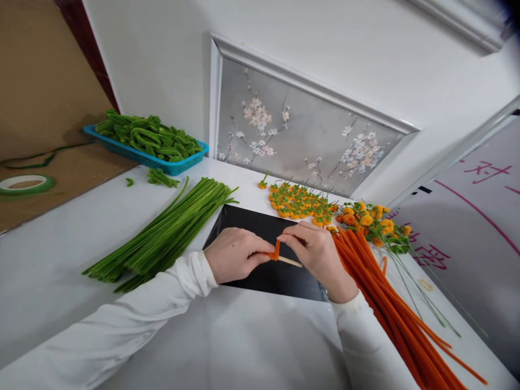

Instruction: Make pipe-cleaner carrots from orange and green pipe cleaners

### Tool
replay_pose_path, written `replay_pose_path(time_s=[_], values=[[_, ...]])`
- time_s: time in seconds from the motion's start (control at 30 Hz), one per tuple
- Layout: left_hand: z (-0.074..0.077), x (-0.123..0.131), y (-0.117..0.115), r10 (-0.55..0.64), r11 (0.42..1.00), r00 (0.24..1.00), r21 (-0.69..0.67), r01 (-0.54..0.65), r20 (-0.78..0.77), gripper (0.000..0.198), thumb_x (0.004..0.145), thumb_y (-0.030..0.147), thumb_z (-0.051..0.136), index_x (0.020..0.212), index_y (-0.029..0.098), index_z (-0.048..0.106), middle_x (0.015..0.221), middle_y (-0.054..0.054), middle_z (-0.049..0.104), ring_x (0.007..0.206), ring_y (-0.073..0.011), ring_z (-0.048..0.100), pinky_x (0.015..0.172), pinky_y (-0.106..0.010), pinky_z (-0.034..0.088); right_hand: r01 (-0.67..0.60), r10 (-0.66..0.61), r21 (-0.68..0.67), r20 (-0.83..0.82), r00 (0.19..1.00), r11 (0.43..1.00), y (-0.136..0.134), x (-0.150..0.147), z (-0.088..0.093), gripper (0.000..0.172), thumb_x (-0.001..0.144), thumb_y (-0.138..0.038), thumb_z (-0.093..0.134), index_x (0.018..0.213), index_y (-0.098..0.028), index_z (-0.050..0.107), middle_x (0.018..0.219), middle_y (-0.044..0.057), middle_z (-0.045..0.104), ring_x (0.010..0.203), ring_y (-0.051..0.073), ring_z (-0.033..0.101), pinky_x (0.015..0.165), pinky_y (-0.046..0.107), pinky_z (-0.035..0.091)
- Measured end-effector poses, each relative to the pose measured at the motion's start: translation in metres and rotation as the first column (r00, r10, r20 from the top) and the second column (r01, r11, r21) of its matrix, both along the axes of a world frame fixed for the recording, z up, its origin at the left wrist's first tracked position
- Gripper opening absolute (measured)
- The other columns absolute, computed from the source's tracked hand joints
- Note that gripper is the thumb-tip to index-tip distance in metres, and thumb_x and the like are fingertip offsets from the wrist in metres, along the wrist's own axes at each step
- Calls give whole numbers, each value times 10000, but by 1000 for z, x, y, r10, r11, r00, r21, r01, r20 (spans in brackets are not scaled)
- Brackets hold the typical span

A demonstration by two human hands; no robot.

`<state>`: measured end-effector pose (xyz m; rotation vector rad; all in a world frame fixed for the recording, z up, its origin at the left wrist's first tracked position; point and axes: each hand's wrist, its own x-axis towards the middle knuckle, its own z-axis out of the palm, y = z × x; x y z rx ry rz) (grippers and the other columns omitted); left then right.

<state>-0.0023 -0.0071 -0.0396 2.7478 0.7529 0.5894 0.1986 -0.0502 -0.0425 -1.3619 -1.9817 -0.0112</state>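
Note:
My left hand (233,253) and my right hand (317,253) meet over a black mat (260,227) on the white table. Between their fingertips is a short bent orange pipe cleaner (277,251) wound against a thin wooden stick (290,262). My left fingers pinch the orange piece from the left. My right fingers are curled round the stick and the top of the orange piece. Both arms wear white sleeves.
A bundle of green pipe cleaners (166,233) lies left of the mat, and a long orange bundle (390,303) runs down the right. Small orange-and-green pieces (298,203) and yellow flowers on wire stems (374,222) sit behind. A blue basket (174,165) holds green loops. A green tape roll (25,184) is far left.

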Motion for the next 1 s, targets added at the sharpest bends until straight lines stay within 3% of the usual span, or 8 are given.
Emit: replay_pose_path(time_s=[0.2,0.43,0.63,0.8,1.0], values=[[-3,1,1,-64,995,988,-65,73,139,215,862,189,510,968,239,690,908,7,728,786,-143,655,713,-224,432,-17,6,-211,-54,999,977,7,12,-4,280,875,-383,563,726,-191,703,607,-19,622,558,109,533,509,213,366],[-4,2,-2,-37,991,996,-123,47,80,165,880,146,417,914,204,568,828,7,667,694,-139,612,625,-224,396,-12,8,-265,-14,1000,964,5,9,-7,384,902,-399,497,620,-167,619,518,-31,497,498,90,409,461,212,267],[0,2,-4,-11,970,993,-239,39,119,253,881,90,377,1086,207,468,775,47,682,576,-123,563,594,-224,370,-20,25,-313,11,1000,950,3,8,-11,273,901,-293,471,724,-191,652,578,-19,569,506,103,453,496,205,305],[-1,2,0,7,973,986,-229,31,166,264,886,119,419,1076,226,569,851,33,702,660,-120,608,617,-215,385,-74,100,-312,66,993,947,-4,5,-9,302,924,-323,463,726,-198,654,577,-26,554,497,99,440,496,218,295],[-7,0,6,120,971,969,-228,-70,214,307,891,180,451,1116,251,648,896,13,730,740,-139,653,641,-215,419,-90,142,-292,163,976,952,-15,-2,-4,310,913,-304,504,631,-187,554,576,-36,512,523,92,418,512,227,275]])
